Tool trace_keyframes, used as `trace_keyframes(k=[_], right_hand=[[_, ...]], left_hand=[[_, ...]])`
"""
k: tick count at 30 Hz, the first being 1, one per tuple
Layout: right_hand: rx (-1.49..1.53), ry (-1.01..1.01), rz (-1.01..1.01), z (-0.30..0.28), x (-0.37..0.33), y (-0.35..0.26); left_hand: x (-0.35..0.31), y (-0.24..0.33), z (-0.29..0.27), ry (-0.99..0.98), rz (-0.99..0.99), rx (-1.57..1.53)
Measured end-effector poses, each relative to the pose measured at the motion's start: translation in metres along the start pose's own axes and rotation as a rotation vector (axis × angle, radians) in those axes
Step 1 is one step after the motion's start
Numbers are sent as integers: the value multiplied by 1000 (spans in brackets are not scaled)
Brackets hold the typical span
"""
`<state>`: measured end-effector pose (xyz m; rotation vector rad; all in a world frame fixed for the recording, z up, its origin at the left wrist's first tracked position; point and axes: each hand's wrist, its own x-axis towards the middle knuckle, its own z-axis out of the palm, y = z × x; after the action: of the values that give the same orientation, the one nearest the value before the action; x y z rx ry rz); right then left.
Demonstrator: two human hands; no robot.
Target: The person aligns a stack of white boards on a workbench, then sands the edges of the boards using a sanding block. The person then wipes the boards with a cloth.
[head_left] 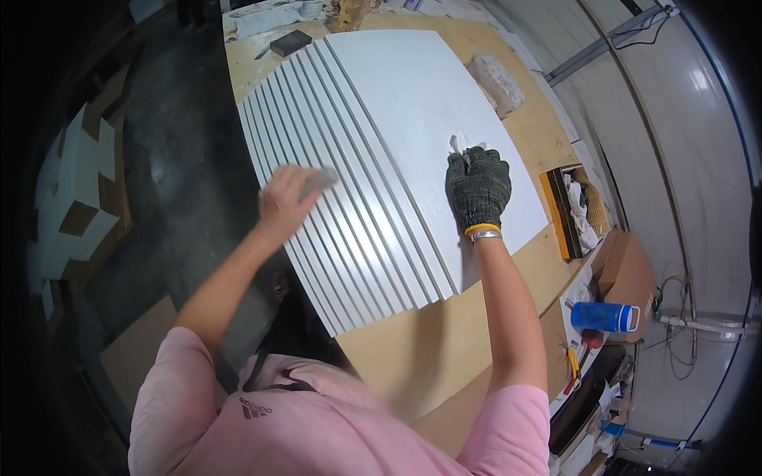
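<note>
A white panel (401, 87) lies on the wooden worktable, and several narrow white strips (317, 238) are lined up along its left side with gaps between them. My bare left hand (282, 202) is over the left strips, its fingers closed on a small grey pad (320, 182) that is blurred. I cannot tell whether the pad touches a strip. In a dark knitted glove with a yellow cuff, my right hand (479, 189) rests on the wide panel, closed over a crumpled white cloth (460, 143) that sticks out past the fingertips.
Beyond the strips sits a dark block (290, 43). A pale rough block (498, 83) lies at the panel's right edge. Further right are an open box (562, 214) with rags, a blue bottle (603, 317) and a cardboard box (627, 274). White boxy pieces (79, 190) stand on the left.
</note>
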<state>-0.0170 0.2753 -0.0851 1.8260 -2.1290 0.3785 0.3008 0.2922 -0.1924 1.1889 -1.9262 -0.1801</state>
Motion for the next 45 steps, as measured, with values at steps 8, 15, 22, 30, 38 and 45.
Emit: trace_keyframes(k=[8,15,22,30,38,45], right_hand=[[5,26,-39,6,4,-4],[67,78,-48,7,2,-2],[83,74,-59,3,3,-5],[87,44,-59,4,5,-7],[76,81,-48,6,2,-3],[23,25,-5,2,3,0]], left_hand=[[48,-63,-3,98,-301,13],[28,-46,0,40,-73,-39],[136,-158,-12,164,-346,95],[149,-176,-15,31,-341,120],[73,-81,-22,-40,-236,-195],[-30,38,1,-99,-56,-258]])
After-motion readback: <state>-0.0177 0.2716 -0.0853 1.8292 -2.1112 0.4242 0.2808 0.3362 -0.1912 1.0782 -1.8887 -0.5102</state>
